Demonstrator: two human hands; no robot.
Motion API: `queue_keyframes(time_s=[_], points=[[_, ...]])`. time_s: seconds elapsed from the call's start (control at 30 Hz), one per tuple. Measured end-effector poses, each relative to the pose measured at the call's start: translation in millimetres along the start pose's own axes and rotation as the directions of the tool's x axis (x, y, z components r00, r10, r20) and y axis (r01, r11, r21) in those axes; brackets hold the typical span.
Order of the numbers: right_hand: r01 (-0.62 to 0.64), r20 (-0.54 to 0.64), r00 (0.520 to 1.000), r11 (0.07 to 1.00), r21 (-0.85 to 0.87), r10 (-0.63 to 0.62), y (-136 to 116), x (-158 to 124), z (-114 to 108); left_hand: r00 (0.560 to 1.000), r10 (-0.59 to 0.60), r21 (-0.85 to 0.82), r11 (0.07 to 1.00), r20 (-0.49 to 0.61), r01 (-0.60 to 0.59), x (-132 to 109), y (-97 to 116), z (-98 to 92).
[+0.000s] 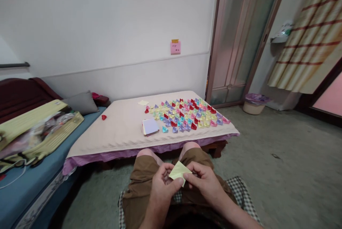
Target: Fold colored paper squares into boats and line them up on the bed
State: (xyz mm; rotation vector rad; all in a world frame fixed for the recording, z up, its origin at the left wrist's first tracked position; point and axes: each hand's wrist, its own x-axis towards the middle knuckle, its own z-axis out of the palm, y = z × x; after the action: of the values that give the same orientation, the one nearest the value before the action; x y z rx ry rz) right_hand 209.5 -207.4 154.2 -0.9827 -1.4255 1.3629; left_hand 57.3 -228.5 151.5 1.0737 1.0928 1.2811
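Observation:
A pale yellow square of paper (pixel 179 170), partly folded and turned corner-up, is pinched between my two hands above my lap. My left hand (pixel 166 182) grips its left side with the thumb along the lower edge. On the right side my right hand (pixel 200 177) holds it, thumb pressed near the lower corner. Beyond my knees, a stack of coloured paper (pixel 150 126) lies on the cloth-covered low table (pixel 117 129), lilac sheet on top. To its right spread many small folded paper pieces (pixel 184 115) in red, yellow, purple, blue and pink.
A lone red folded piece (pixel 104 117) lies at the table's left, and a pale yellow paper (pixel 143 103) near its back. At left, an open yellow suitcase (pixel 61 125) rests on a blue bed (pixel 34 182). A lined bin (pixel 253 104) stands on the floor at right.

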Motion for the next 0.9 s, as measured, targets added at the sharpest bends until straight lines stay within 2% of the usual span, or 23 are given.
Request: queue_keyframes(time_s=[0.07, 0.2, 0.37, 0.47, 0.63, 0.77, 0.9], points=[[0.018, -0.005, 1.0, 0.999, -0.038, -0.019, -1.1, -1.2, 2.5, 1.0, -0.018, 0.025, 1.0, 0.015, 0.018, 1.7, -2.3, -1.3], [0.038, 0.001, 0.999, 0.995, -0.091, -0.038, -1.6, -2.3, 5.4, 0.999, 0.006, 0.141, 0.99, -0.039, 0.0, 1.3, -5.8, -4.9], [0.045, 0.068, 0.997, 0.998, -0.033, -0.043, 2.5, -1.6, 4.8, 0.999, 0.026, 0.194, 0.981, -0.028, -0.02, -0.9, -1.9, -4.6], [0.065, 0.058, 0.996, 0.997, -0.036, -0.063, 5.3, -1.8, 4.2, 1.0, 0.001, 0.165, 0.986, -0.017, 0.002, -0.1, -0.2, -1.8], [0.048, 0.014, 0.999, 0.997, -0.053, -0.048, 6.3, -2.8, 4.0, 0.998, -0.055, -0.024, 0.998, -0.012, 0.055, 4.6, -9.7, -3.6], [0.048, 0.008, 0.999, 0.997, -0.062, -0.048, 4.4, -4.0, 5.1, 0.998, -0.047, 0.017, 0.999, -0.046, 0.048, 1.8, -13.5, -7.0], [0.024, 0.017, 1.0, 0.998, -0.054, -0.023, 5.7, -3.7, 5.4, 0.995, -0.017, 0.05, 0.999, -0.097, 0.022, -3.8, -6.4, -5.4]])
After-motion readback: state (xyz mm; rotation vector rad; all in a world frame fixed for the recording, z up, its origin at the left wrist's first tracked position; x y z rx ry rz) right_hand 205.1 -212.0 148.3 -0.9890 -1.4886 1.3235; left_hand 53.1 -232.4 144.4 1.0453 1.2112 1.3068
